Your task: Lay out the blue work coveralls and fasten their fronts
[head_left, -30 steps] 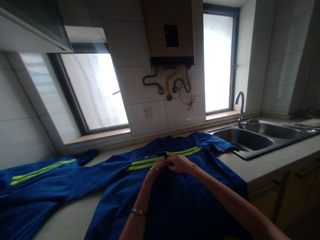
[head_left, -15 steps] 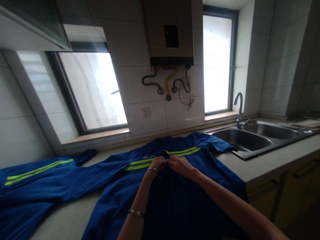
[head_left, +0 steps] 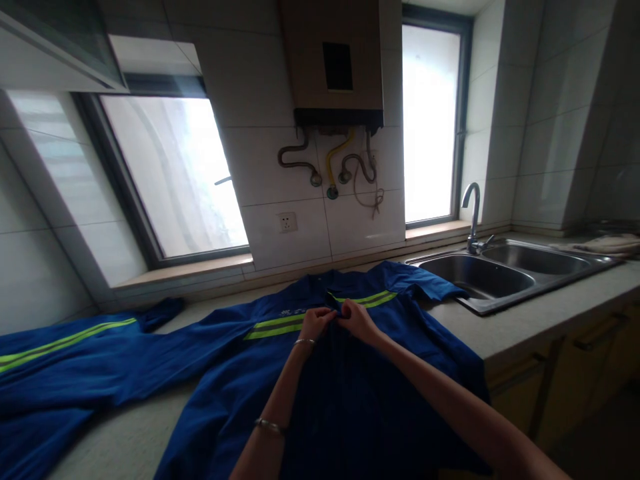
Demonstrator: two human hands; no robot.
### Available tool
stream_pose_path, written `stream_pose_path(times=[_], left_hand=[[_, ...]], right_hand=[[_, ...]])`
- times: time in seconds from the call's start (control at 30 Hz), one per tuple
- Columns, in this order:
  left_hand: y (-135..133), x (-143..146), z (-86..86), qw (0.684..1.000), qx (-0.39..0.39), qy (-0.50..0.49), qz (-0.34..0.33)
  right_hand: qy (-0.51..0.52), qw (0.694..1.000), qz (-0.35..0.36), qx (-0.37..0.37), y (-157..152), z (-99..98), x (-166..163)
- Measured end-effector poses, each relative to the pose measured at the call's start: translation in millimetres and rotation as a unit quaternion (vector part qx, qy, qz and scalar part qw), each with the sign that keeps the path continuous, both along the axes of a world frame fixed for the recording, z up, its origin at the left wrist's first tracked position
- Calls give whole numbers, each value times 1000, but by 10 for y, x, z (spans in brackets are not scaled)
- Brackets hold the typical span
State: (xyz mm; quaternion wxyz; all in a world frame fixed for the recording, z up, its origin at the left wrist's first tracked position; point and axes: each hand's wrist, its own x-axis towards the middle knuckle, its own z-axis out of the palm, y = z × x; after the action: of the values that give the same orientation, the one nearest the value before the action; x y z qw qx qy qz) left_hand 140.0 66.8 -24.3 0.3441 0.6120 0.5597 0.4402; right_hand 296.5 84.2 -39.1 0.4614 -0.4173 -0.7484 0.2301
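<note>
A blue work jacket (head_left: 235,393) with yellow-green reflective stripes lies spread on the countertop, collar towards the wall. At its front opening, level with the chest stripe, both hands meet. My left hand (head_left: 316,323) pinches the left side of the front edge. Close against it, my right hand (head_left: 357,320) pinches the other side of the front. The fingertips nearly touch, and whatever fastening lies between them is too small to make out. Below the hands the jacket front hangs in dark folds over the counter's near edge.
A second blue garment (head_left: 50,360) with the same stripes lies at the left. The double steel sink (head_left: 537,293) with its faucet (head_left: 473,217) is at the right, a jacket sleeve reaching its rim. A water heater (head_left: 333,63) hangs on the wall above a socket (head_left: 287,222).
My hands stay at the same place on the jacket front, fingers shifted slightly and the right hand raised a little. The view has turned slightly.
</note>
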Motion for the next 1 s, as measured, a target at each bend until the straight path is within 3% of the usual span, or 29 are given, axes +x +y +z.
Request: stream_pose_path(times=[0.1,0.2,0.27,0.37,0.43,0.6,0.7,0.83,1.0], left_hand=[[4,-11,-21,1000,12,11,14],[1,-25,-49,999,31,31,29],[7,-29,-78,996,55,49,40],[30,-28,-143,990,97,85,55],[46,-24,-195,985,117,114,58],[57,-10,-268,972,124,191,53],[11,42,-251,961,121,239,67],[-174,191,-191,942,136,290,101],[-454,252,-73,938,101,306,129]], right_hand=[[5,993,43,-105,-67,56,74],[-43,975,117,-182,-319,89,170],[-75,977,134,-149,-550,83,220],[-105,988,97,-59,-829,51,270],[-120,988,86,-43,-909,33,302],[-187,961,198,-47,-947,87,406],[-227,949,218,-9,-1052,189,448],[-184,956,201,106,-1214,204,443],[-145,975,149,76,-1223,0,395]])
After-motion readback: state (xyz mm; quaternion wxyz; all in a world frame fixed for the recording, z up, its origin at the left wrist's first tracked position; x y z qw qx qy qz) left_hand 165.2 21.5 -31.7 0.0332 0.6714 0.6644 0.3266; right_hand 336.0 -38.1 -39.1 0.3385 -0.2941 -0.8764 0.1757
